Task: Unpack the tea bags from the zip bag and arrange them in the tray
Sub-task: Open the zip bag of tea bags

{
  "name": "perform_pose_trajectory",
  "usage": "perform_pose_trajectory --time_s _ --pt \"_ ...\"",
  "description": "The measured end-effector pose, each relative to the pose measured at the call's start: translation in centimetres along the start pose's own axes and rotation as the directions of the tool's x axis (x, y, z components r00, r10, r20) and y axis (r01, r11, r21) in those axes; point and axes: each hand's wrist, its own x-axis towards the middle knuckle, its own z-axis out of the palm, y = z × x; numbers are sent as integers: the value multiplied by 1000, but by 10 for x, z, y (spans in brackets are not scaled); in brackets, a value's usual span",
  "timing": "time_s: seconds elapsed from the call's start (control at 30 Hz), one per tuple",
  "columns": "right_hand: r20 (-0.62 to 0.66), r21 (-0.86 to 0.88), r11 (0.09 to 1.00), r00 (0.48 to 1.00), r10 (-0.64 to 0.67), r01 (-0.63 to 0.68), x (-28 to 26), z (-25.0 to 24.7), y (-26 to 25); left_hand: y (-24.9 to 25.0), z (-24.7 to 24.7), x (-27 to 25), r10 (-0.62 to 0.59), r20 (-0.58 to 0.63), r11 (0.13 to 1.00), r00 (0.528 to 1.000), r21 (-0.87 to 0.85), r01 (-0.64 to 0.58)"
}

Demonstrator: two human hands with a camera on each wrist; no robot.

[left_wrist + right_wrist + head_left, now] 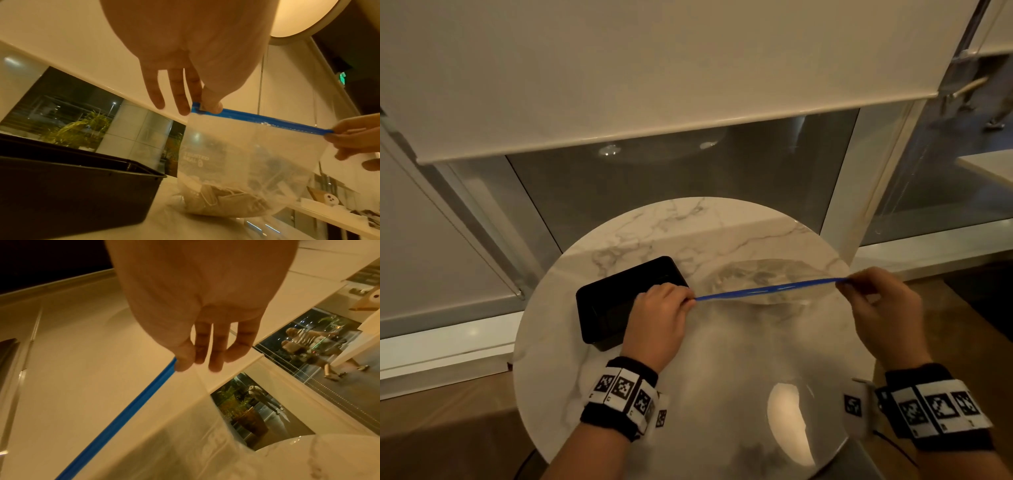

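A clear zip bag [246,154] with a blue zip strip [770,290] hangs upright above the round marble table [688,394], its bottom resting on the top. Several tan tea bags [222,203] lie heaped in its bottom. My left hand [659,318] pinches the strip's left end between thumb and forefinger [211,105]. My right hand [880,308] pinches the right end [180,363]. The strip [123,415] is stretched taut between them. A black rectangular tray [619,298] sits on the table just left of the bag, partly under my left hand.
The tray's wall [78,194] stands close beside the bag. Behind the table are a window with a lowered blind [654,68] and a white frame post [859,178]. Wooden floor surrounds the table.
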Motion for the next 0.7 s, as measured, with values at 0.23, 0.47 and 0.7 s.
perform_pose_trajectory --time_s 0.23,0.47,0.7 --pt "-23 -129 876 882 -471 465 -35 27 -37 22 11 0 102 108 993 989 -67 -95" --pt "215 -358 802 878 -427 478 -49 56 -37 27 9 -1 88 254 996 963 1 -91" --pt "241 -405 802 897 -370 439 -54 62 -27 39 5 -7 111 386 992 916 7 -123"
